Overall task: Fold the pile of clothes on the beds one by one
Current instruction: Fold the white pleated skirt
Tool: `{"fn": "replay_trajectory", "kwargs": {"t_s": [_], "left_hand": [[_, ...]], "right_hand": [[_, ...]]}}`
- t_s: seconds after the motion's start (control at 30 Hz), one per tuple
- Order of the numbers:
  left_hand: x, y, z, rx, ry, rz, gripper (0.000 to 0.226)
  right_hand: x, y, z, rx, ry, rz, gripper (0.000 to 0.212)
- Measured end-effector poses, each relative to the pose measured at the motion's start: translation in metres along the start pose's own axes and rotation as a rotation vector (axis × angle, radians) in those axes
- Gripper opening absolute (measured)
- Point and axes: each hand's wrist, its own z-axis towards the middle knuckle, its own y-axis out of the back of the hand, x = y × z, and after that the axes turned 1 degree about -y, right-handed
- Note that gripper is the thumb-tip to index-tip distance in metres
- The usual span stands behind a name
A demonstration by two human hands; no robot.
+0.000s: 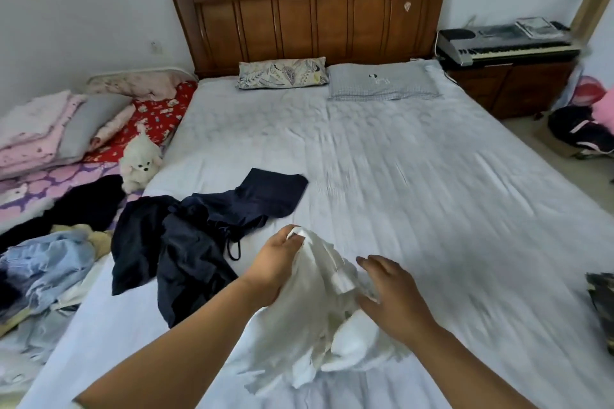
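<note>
1. Head view. Left hand point(277, 264): fingers clenched around a bunched upper edge of the white garment point(309, 325), lifting that part off the bed point(415, 176).
2. Right hand point(393, 297): fingers spread and loosely extended, palm down, resting against the garment's right side; it grips nothing.
3. White garment: crumpled, lying on the near part of the pale sheet between the two forearms.
4. Dark navy clothes point(199, 236): unfolded heap just left of the left hand.
5. Light blue denim garment point(46, 269): on the adjoining bed at far left, near a white plush dog point(139, 159).
</note>
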Motion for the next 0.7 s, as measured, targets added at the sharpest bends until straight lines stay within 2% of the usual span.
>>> {"fn": "replay_trajectory", "kwargs": {"t_s": [0.07, 0.1, 0.2, 0.3, 0.33, 0.37, 0.43, 0.5, 0.57, 0.63, 0.7], "left_hand": [[-0.017, 0.003, -0.023, -0.010, -0.073, 0.000, 0.023], [-0.024, 0.006, -0.032, -0.028, -0.116, 0.009, 0.023], [-0.041, 0.025, -0.055, -0.195, -0.214, 0.035, 0.019], [-0.048, 0.049, -0.067, -0.452, -0.237, 0.156, 0.018], [-0.049, 0.053, -0.070, -0.498, -0.235, 0.214, 0.012], [-0.051, 0.054, -0.075, -0.526, -0.262, 0.283, 0.016], [-0.050, 0.052, -0.088, -0.433, -0.410, 0.393, 0.019], [-0.049, 0.041, -0.103, -0.153, -0.549, 0.452, 0.016], [-0.046, 0.031, -0.115, 0.064, -0.562, 0.460, 0.022], [-0.040, 0.031, -0.113, 0.033, -0.522, 0.443, 0.033], [-0.040, 0.037, -0.107, -0.053, -0.545, 0.424, 0.022]], "right_hand": [[0.023, 0.011, -0.006, -0.016, 0.027, 0.076, 0.017], [0.033, 0.018, -0.007, -0.020, -0.020, 0.143, 0.013], [0.058, 0.044, -0.007, -0.022, -0.213, 0.458, 0.021], [0.084, 0.072, -0.002, -0.051, -0.231, 0.540, 0.016], [0.093, 0.080, 0.000, -0.042, -0.236, 0.540, 0.014], [0.101, 0.085, 0.003, -0.036, -0.249, 0.534, 0.012], [0.120, 0.092, 0.009, -0.018, -0.284, 0.536, 0.010], [0.139, 0.097, 0.015, 0.030, -0.294, 0.527, 0.011], [0.155, 0.101, 0.020, 0.082, -0.281, 0.515, 0.015], [0.168, 0.106, 0.024, 0.117, -0.263, 0.521, 0.023], [0.175, 0.110, 0.026, 0.162, -0.217, 0.557, 0.027]]}}
